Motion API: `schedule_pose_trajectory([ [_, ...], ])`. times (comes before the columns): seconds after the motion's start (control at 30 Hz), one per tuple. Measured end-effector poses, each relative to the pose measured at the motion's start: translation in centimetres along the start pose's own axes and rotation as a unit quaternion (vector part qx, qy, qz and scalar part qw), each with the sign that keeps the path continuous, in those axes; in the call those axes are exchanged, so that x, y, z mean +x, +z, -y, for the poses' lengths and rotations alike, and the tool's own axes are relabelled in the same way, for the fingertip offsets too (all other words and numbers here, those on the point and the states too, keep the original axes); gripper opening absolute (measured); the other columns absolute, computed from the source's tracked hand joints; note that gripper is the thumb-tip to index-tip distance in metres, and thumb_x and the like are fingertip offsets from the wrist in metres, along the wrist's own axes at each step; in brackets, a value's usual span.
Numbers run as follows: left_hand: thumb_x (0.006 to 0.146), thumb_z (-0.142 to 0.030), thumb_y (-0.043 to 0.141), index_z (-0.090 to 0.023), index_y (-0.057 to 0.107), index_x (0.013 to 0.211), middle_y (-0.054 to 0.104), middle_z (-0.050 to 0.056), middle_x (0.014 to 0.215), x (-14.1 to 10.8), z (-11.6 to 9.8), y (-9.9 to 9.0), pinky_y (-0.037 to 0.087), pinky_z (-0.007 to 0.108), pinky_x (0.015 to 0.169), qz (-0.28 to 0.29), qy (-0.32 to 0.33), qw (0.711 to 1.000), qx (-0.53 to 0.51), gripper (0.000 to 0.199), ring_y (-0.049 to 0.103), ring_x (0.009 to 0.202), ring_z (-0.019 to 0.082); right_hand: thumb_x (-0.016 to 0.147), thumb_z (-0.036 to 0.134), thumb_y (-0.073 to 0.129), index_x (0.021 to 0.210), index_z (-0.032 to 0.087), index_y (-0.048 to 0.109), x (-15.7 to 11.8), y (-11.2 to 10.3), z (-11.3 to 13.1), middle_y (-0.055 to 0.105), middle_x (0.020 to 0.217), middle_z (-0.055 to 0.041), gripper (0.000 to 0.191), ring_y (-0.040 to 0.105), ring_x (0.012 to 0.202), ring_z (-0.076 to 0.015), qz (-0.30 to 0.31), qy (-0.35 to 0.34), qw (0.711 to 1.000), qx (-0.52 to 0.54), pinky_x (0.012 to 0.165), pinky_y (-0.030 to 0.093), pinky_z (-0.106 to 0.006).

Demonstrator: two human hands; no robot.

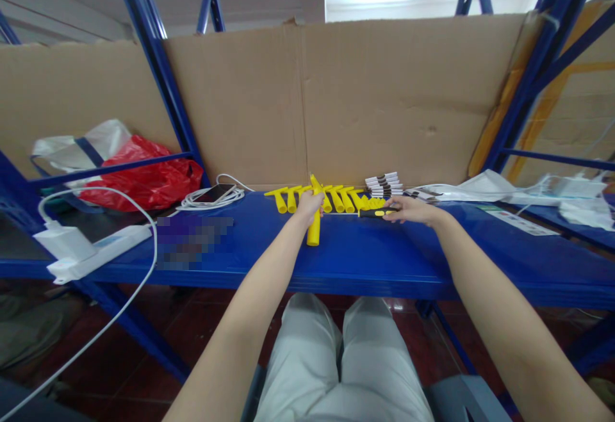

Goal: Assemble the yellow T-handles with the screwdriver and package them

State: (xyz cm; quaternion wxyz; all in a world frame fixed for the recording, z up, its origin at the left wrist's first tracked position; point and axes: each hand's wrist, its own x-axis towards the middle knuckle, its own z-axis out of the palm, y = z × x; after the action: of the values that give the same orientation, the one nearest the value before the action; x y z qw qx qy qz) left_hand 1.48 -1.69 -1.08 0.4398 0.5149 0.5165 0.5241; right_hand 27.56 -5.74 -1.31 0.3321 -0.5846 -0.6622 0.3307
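Observation:
My left hand (311,207) is closed around a yellow T-shaped plastic piece (313,233), whose thick tube end points toward me. Behind it, a row of similar yellow T-shaped pieces (339,201) lies on the blue shelf top. The fingers of my right hand (408,209) are closed on the end of a black-and-yellow screwdriver handle (372,213). Its thin shaft points left toward my left hand. Small yellow parts (372,203) lie just behind the screwdriver. A stack of white-and-dark small pieces (384,185) sits farther back, of a kind I cannot make out.
A cardboard panel (384,102) closes off the back. On the left are a coiled white cable (211,198), a phone (216,193), a red plastic bag (144,172) and a white power strip (100,252). A printed sheet (519,220) lies on the right. Blue posts (542,70) frame the shelf (269,252).

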Motion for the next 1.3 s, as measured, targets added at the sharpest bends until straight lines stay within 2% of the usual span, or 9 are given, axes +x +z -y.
schedule_pose_trajectory([
  [0.3,0.078,-0.004,0.052,-0.019,0.046,0.069,0.043,-0.008,0.048,-0.2,0.0,0.1,0.032,0.020,0.042,-0.002,0.000,1.000,-0.002,0.018,0.038,0.036,0.006,0.052,0.022,0.082,0.076,0.019,0.067,1.0,-0.4,-1.3,0.066,0.074,-0.0005,0.029,0.061,0.076,-0.0186,0.013,-0.041,0.996,-0.081,0.071,0.048,-0.028],
  [0.47,0.079,-0.004,0.050,-0.017,0.050,0.076,0.045,-0.007,0.051,-0.3,0.0,0.1,0.033,0.019,0.042,0.019,-0.004,1.000,0.024,0.014,0.038,0.036,0.006,0.056,0.027,0.081,0.077,0.019,0.070,0.7,-0.5,-0.9,0.068,0.074,-0.0013,0.025,0.061,0.071,-0.0172,0.045,-0.026,0.995,-0.080,0.062,0.048,-0.025],
  [0.57,0.080,-0.004,0.050,-0.016,0.056,0.090,0.047,-0.007,0.053,-0.4,0.2,0.2,0.032,0.018,0.041,0.039,0.004,0.998,0.052,0.016,0.039,0.035,0.006,0.062,0.033,0.081,0.075,0.019,0.069,0.6,-0.6,-0.8,0.069,0.075,-0.0035,0.022,0.061,0.070,-0.0170,0.004,-0.010,0.998,-0.064,0.053,0.047,-0.023],
  [0.73,0.079,-0.005,0.051,-0.019,0.052,0.132,0.064,0.001,0.074,-0.4,0.5,0.5,0.045,0.020,0.050,0.066,0.087,0.987,0.114,0.054,0.049,0.043,0.008,0.078,0.028,0.068,0.077,0.019,0.067,2.1,-1.4,-2.4,0.069,0.070,-0.0047,0.010,0.063,0.062,-0.0169,-0.109,0.013,0.992,-0.062,0.055,0.051,-0.027],
  [0.83,0.079,-0.006,0.054,-0.024,0.052,0.138,0.070,0.008,0.101,-0.2,0.7,0.3,0.054,0.027,0.075,0.089,0.194,0.961,0.178,0.061,0.067,0.076,0.016,0.082,0.019,0.057,0.088,0.017,0.072,3.4,-2.2,-4.2,0.073,0.084,-0.0097,0.016,0.068,0.078,-0.0217,-0.188,-0.021,0.963,-0.192,0.077,0.054,-0.034],
  [0.93,0.077,-0.004,0.057,-0.026,0.063,0.127,0.069,0.008,0.115,0.0,1.1,0.1,0.045,0.033,0.100,0.111,0.277,0.915,0.270,0.055,0.062,0.112,0.023,0.084,0.015,0.050,0.106,0.018,0.074,4.2,-2.5,-5.7,0.071,0.110,-0.0131,0.034,0.064,0.108,-0.0265,-0.195,-0.022,0.925,-0.326,0.098,0.047,-0.038],
  [1.03,0.078,-0.004,0.056,-0.026,0.070,0.117,0.070,0.009,0.111,0.0,1.7,0.3,0.042,0.037,0.104,0.138,0.294,0.876,0.356,0.047,0.061,0.114,0.026,0.086,0.020,0.047,0.121,0.024,0.071,4.5,-2.2,-6.2,0.064,0.128,-0.0123,0.042,0.055,0.122,-0.0313,-0.169,0.011,0.897,-0.409,0.104,0.042,-0.045],
  [1.17,0.081,-0.006,0.053,-0.026,0.070,0.117,0.069,0.010,0.115,-0.5,2.2,0.9,0.042,0.036,0.104,0.173,0.295,0.837,0.428,0.045,0.061,0.115,0.026,0.090,0.027,0.042,0.132,0.032,0.063,4.4,-1.1,-5.8,0.050,0.145,-0.0095,0.047,0.043,0.133,-0.0366,-0.129,0.046,0.882,-0.452,0.105,0.039,-0.055],
  [1.3,0.080,-0.005,0.054,-0.026,0.069,0.120,0.067,0.009,0.122,-0.8,2.4,1.4,0.039,0.037,0.108,0.187,0.284,0.841,0.420,0.048,0.058,0.122,0.026,0.092,0.026,0.036,0.138,0.035,0.057,4.1,-0.5,-5.0,0.047,0.148,-0.0089,0.051,0.042,0.134,-0.0365,-0.101,0.067,0.879,-0.462,0.104,0.038,-0.060],
])
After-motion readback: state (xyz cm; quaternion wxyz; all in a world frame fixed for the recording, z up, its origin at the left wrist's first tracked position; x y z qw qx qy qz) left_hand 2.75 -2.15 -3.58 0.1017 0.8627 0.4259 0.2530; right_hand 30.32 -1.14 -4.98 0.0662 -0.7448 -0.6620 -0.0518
